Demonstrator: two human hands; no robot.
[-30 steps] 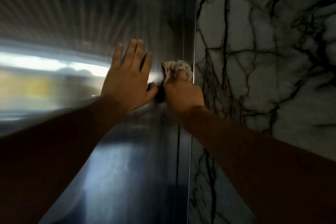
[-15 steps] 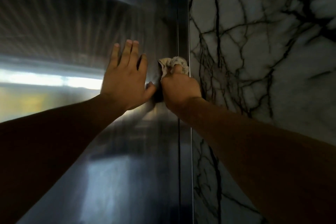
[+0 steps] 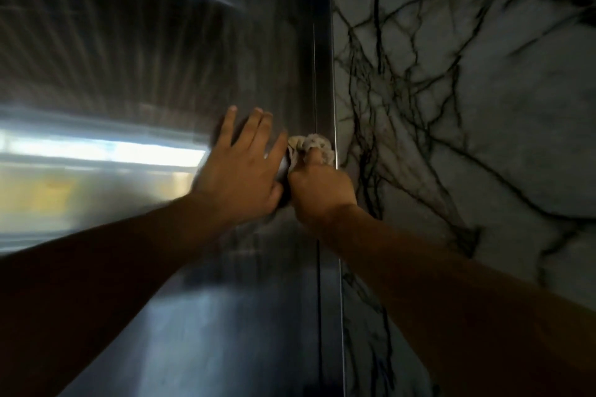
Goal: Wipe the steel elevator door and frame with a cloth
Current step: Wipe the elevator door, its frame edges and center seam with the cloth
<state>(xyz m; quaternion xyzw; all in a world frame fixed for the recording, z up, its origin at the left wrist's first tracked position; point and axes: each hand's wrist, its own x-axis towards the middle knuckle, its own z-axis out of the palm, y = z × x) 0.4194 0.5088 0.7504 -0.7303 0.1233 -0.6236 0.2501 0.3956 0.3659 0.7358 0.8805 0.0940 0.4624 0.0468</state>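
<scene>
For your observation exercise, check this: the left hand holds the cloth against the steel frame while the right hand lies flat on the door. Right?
Not quite: the hands are swapped. The head view shows the right hand holding the cloth against the steel frame, while the left hand lies flat on the door.

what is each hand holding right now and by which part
The right hand grips a bunched cloth by its lower part, against the steel frame. The left hand holds nothing, flat on the door.

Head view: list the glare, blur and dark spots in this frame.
Head view: a bright streak of reflected light glares across the steel door at left; the left hand and the marble wall are smeared by motion blur; both forearms sit in deep shadow at the bottom; the cloth in the right hand catches the light.
</scene>
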